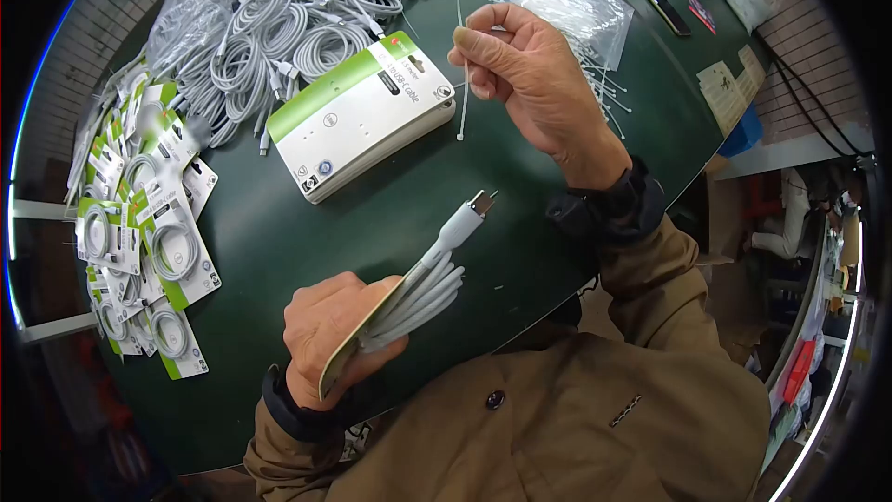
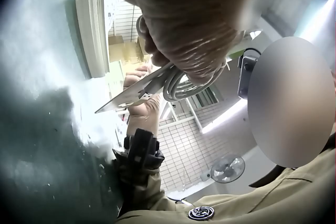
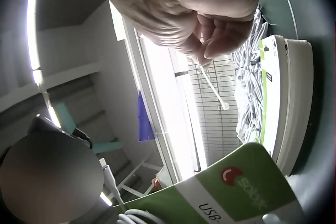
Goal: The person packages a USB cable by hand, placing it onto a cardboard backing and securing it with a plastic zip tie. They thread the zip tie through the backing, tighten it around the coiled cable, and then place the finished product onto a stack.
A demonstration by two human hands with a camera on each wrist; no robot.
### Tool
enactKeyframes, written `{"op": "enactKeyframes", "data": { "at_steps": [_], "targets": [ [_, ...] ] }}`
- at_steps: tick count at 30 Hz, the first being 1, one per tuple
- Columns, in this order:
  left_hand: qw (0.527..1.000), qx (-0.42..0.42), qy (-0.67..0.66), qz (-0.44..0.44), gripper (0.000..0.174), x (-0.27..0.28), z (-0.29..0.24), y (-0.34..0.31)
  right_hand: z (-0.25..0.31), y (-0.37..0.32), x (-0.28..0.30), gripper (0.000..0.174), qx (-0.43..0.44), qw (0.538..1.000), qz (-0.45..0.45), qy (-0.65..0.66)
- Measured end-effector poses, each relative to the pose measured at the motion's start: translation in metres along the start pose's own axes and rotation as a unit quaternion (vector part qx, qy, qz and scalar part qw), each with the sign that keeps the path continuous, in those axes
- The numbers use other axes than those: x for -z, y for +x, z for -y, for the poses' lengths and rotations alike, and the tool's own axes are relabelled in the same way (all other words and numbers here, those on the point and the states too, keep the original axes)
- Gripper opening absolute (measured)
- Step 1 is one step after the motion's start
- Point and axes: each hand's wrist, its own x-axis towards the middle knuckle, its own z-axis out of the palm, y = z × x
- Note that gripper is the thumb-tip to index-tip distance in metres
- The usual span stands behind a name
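Note:
My left hand point(image 1: 334, 325) grips a green-and-white cardboard card point(image 3: 231, 182) together with a coiled grey USB cable point(image 1: 418, 302). The cable's plug point(image 1: 474, 209) points up and away from the card's edge. In the left wrist view the coil point(image 2: 184, 87) lies against the card under the fingers. Between thumb and fingertips my right hand point(image 1: 534, 70) pinches a thin white cable tie point(image 1: 463, 102), whose small head hangs downward. A stack of printed cards point(image 1: 362, 121) lies on the table, just left of the right hand.
Loose coiled cables point(image 1: 279, 28) form a big heap at the back left. Several finished-looking cards with cables point(image 1: 172, 251) lie along the left side of the green table point(image 1: 269, 223). A plastic bag of cable ties point(image 1: 567, 9) sits behind the right hand, with a dark flat object point(image 1: 661, 7) beyond it.

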Motion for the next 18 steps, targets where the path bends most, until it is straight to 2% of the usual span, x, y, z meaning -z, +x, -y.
{"op": "enactKeyframes", "data": {
  "at_steps": [7, 12, 18],
  "targets": [
    [0.998, -0.070, 0.004, 0.003, 0.045, -0.013, -0.008, 0.006, -0.009, -0.002, 0.000, 0.024, 0.002, 0.999, 0.029, 0.016],
    [0.994, -0.098, 0.045, 0.007, 0.046, -0.013, -0.009, 0.003, -0.012, -0.005, 0.000, 0.023, -0.011, 0.999, 0.040, 0.034],
    [0.994, -0.087, 0.061, 0.016, 0.049, -0.006, -0.009, 0.001, -0.004, -0.011, -0.010, 0.026, -0.034, 0.995, 0.067, 0.063]
  ]
}}
